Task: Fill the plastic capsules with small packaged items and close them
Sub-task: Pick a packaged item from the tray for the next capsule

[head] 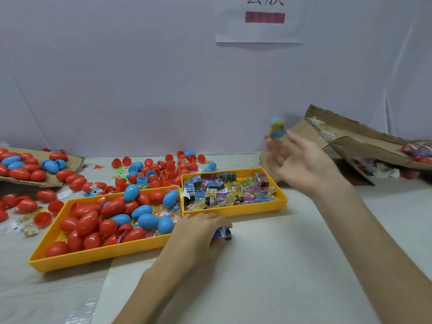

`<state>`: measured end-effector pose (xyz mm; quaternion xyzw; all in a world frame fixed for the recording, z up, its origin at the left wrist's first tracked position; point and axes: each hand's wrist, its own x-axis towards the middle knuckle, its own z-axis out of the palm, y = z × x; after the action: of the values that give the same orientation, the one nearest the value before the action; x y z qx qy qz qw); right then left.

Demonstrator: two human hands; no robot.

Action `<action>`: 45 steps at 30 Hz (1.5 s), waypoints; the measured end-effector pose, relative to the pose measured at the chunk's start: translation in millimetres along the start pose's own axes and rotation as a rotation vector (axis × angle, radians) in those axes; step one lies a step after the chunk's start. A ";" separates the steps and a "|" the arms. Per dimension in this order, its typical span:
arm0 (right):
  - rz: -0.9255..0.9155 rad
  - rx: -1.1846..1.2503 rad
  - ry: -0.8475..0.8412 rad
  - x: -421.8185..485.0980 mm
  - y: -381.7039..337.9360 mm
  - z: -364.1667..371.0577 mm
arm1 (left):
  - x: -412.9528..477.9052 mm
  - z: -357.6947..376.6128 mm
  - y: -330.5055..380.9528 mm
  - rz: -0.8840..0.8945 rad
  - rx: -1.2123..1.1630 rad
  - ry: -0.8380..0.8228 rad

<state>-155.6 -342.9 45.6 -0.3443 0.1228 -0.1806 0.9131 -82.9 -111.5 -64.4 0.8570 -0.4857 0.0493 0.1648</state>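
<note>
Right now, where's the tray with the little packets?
Head view: the packet tray sits mid-table, right of the capsule tray, just beyond the left hand.

Two yellow trays [93,258]; two hands [198,232]; capsules [112,208], packets [219,190] uncountable.

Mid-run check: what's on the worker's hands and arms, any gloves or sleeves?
Nothing worn that shows: the left hand and right hand are bare, with no gloves, rings or watch, and no sleeve in view on either arm. The right hand is motion-blurred, so small details are unsure.
</note>
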 end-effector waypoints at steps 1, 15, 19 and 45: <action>-0.093 0.154 -0.001 2.5 -18.5 4.5 | -0.1 0.7 0.6 0.002 0.000 0.007; -0.451 -1.034 -0.066 -8.8 94.8 -32.4 | -2.7 1.5 -0.5 -0.105 -0.439 0.252; -0.348 -1.201 -0.155 -12.3 108.9 -28.4 | -2.1 5.3 -1.0 -0.097 -0.440 0.322; -0.435 -1.268 0.053 -13.1 117.7 -25.9 | -4.7 9.3 5.0 -0.099 -0.379 0.369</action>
<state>-147.5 -270.5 -51.3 -0.8266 0.1552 -0.2618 0.4735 -90.3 -113.1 -73.1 0.8100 -0.4055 0.1049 0.4103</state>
